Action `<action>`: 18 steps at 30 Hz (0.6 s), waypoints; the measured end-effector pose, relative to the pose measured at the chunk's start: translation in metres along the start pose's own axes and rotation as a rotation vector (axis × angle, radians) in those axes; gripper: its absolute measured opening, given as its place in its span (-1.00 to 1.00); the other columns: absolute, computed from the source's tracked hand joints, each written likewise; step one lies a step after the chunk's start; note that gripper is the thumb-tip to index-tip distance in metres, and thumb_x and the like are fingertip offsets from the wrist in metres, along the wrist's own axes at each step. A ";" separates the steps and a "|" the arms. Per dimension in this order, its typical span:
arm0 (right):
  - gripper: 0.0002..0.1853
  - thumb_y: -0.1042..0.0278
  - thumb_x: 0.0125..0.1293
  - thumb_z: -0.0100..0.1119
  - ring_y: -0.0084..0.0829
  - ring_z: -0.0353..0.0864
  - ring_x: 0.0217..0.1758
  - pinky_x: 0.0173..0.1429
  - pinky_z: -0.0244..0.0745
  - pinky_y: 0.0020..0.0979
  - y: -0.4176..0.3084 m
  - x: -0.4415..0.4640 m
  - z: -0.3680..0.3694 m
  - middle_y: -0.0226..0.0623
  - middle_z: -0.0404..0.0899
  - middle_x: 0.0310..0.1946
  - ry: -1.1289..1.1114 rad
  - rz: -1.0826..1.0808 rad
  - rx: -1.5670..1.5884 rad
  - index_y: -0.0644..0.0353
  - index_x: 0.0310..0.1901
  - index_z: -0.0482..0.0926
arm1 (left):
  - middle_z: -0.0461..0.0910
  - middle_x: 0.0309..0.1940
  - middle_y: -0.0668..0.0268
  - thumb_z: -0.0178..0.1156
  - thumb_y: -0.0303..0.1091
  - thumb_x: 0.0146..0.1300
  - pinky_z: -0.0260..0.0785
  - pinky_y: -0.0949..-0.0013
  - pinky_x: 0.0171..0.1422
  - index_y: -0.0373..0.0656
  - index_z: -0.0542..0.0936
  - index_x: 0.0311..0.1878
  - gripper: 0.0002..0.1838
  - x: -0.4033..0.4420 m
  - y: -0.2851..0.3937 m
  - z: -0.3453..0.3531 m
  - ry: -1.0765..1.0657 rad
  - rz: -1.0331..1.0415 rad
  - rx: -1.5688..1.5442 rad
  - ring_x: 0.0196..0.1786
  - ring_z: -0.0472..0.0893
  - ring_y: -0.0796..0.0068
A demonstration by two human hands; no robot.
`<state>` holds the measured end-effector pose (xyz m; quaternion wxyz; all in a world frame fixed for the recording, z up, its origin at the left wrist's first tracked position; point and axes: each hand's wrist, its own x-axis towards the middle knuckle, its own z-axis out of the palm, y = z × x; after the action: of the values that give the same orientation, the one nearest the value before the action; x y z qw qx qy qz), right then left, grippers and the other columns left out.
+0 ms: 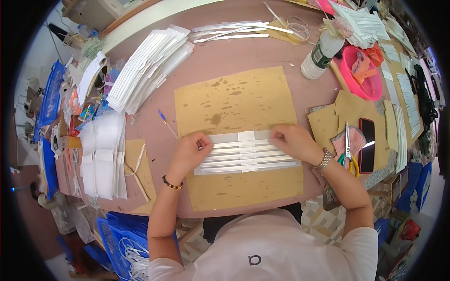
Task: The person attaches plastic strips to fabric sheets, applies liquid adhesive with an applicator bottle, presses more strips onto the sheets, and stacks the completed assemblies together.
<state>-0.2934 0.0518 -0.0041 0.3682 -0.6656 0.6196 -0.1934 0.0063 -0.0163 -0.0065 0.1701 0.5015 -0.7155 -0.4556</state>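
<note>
A white sheet (201,166) crossed by several parallel white strips (225,158) lies on stained brown paper (234,103). A short white vertical piece (246,136) runs under the strips at the middle. My left hand (193,151) has its fingers pinched at the left end of the top strip. At that strip's right end, the fingers of my right hand (293,141) are pressed together. Both hands rest near the upper corners of the sheet, and their fingertips partly cover the strip ends.
Stacks of white strips (150,65) and white sheets (104,159) lie left, near a pen (167,122). Loose strips (234,32) are at the back. A bottle (321,56), pink basket (349,61), scissors (347,145) and phone (366,145) stand or lie right.
</note>
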 end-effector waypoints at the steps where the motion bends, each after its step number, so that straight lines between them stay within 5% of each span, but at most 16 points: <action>1: -0.87 0.30 0.18 0.21 -0.25 0.65 -0.37 -0.27 0.50 -0.28 -0.001 0.000 -0.001 -0.25 0.65 -0.47 -0.006 0.002 -0.009 0.18 -0.38 0.58 | 0.48 -0.60 0.49 0.27 -0.48 0.14 0.25 0.59 -0.43 -0.26 0.52 -0.45 -0.88 0.000 -0.001 0.000 0.003 0.001 0.002 -0.51 0.37 0.77; 9: -0.87 0.31 0.18 0.19 -0.22 0.64 -0.36 -0.25 0.49 -0.24 -0.001 0.002 0.001 -0.25 0.63 -0.50 -0.005 -0.015 -0.041 0.18 -0.39 0.58 | 0.55 -0.53 0.34 0.27 -0.45 0.14 0.35 0.42 -0.36 -0.26 0.53 -0.44 -0.87 -0.002 0.003 0.004 0.033 0.043 0.080 -0.49 0.48 0.57; 12: -0.83 0.30 0.19 0.23 -0.21 0.64 -0.34 -0.22 0.50 -0.26 -0.004 -0.002 0.002 -0.17 0.65 -0.38 -0.023 -0.012 -0.097 0.20 -0.28 0.58 | 0.60 -0.24 0.13 0.27 -0.41 0.16 0.41 0.21 -0.17 -0.26 0.53 -0.34 -0.86 -0.017 0.025 0.009 0.123 0.080 0.464 -0.25 0.58 0.29; 14: -0.77 0.30 0.21 0.21 -0.13 0.62 -0.16 -0.11 0.49 -0.20 -0.017 -0.015 0.003 -0.07 0.61 -0.13 0.156 -0.015 -0.350 0.22 -0.15 0.55 | 0.49 0.09 0.02 0.26 -0.38 0.19 0.35 0.06 0.13 -0.28 0.52 -0.10 -0.74 -0.031 0.033 0.021 0.335 0.173 0.771 0.08 0.51 0.06; 18: -0.61 0.27 0.26 0.18 -0.02 0.47 0.16 0.15 0.41 -0.16 -0.033 -0.037 0.018 0.05 0.43 0.16 0.277 -0.100 -0.475 0.31 0.04 0.48 | 0.23 0.37 -0.03 0.13 -0.28 0.28 -0.03 -0.12 0.48 -0.35 0.35 0.26 -0.47 -0.053 0.034 0.076 0.220 0.396 0.608 0.47 0.15 -0.01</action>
<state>-0.2640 0.0909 0.0160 0.1038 -0.7302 0.6585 -0.1498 -0.0426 0.0693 -0.0070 0.1742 0.4271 -0.8785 -0.1242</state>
